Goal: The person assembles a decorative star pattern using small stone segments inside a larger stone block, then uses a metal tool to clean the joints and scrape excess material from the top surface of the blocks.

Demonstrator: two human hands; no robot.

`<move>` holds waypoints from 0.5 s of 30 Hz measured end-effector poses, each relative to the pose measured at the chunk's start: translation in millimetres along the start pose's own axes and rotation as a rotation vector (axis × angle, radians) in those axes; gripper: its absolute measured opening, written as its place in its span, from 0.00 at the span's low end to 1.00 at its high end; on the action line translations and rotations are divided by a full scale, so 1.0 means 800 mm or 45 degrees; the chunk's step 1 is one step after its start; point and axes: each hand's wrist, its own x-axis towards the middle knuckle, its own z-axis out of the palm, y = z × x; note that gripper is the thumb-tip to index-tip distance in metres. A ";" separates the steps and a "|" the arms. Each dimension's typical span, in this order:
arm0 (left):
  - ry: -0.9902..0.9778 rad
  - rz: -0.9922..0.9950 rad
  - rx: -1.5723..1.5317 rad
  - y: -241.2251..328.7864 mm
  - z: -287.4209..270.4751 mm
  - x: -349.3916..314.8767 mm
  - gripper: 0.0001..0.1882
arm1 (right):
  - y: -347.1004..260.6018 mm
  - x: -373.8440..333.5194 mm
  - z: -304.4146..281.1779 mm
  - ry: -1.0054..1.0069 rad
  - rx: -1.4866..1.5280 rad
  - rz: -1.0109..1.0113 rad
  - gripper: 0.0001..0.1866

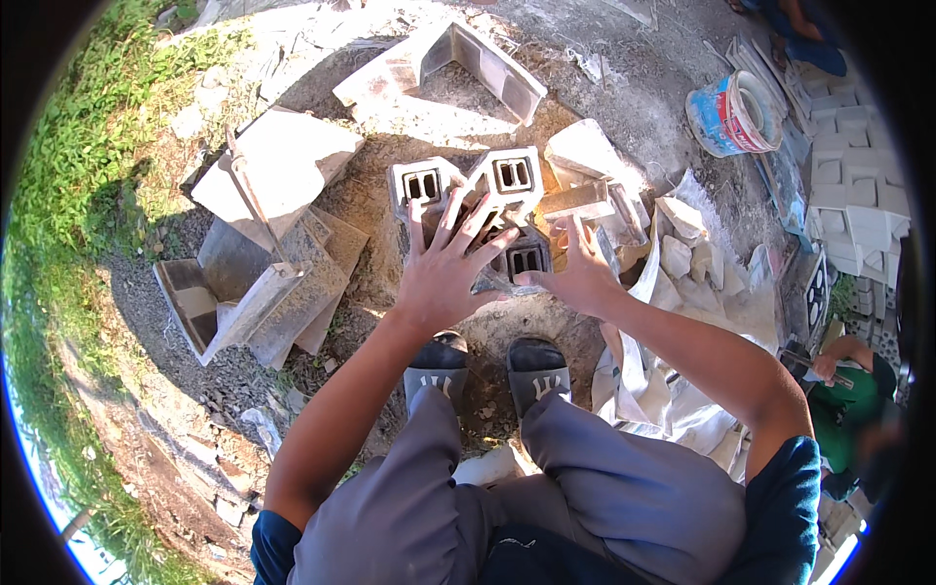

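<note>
In front of my feet stands a cluster of greyish block-like pieces [529, 185], with three raised ends, each with a dark-rimmed opening holding two slots. My left hand [439, 278] lies over the cluster's left and middle part with its fingers spread, hiding some of it. On the right side, my right hand [585, 273] is held with fingers apart, its thumb near the lower raised end [526, 258] and its fingertips near a small flat slab [577, 200]. Neither hand grips anything; whether the fingertips touch the pieces, I cannot tell.
Angled panels lie beyond [497, 83] and to the left [258, 302], with a thin rod [252, 195] across the left ones. White sheeting [673, 361] and rubble sit at right. Farther off are a blue-and-white bucket [726, 115], stacked pale blocks [848, 185] and another person [848, 409].
</note>
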 end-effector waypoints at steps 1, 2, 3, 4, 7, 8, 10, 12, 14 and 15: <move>0.031 0.016 -0.002 0.000 -0.001 0.001 0.43 | 0.015 0.003 0.003 0.097 -0.148 -0.214 0.63; 0.060 0.037 -0.006 0.000 -0.001 0.002 0.43 | 0.020 0.002 0.003 0.195 -0.295 -0.423 0.64; 0.061 0.042 -0.008 0.001 -0.001 0.004 0.43 | 0.025 0.003 0.004 0.199 -0.294 -0.420 0.64; 0.061 0.039 -0.007 0.002 -0.001 0.005 0.43 | 0.030 0.004 0.005 0.206 -0.272 -0.402 0.62; 0.062 0.029 -0.015 0.002 0.001 0.004 0.42 | 0.028 0.003 -0.003 0.167 -0.239 -0.396 0.58; 0.069 0.027 -0.028 0.003 0.001 0.004 0.42 | 0.029 0.003 -0.005 0.147 -0.235 -0.400 0.57; 0.081 0.024 -0.003 0.004 0.001 0.004 0.41 | 0.033 0.002 -0.007 0.153 -0.261 -0.515 0.52; 0.096 0.021 0.016 0.006 0.004 0.006 0.40 | 0.037 -0.001 -0.012 0.179 -0.294 -0.623 0.49; 0.106 0.014 0.010 0.006 0.004 0.005 0.39 | 0.042 -0.008 -0.018 0.361 -0.303 -0.812 0.33; 0.132 0.020 0.015 0.006 0.004 0.005 0.38 | 0.049 -0.005 -0.024 0.366 -0.298 -0.809 0.33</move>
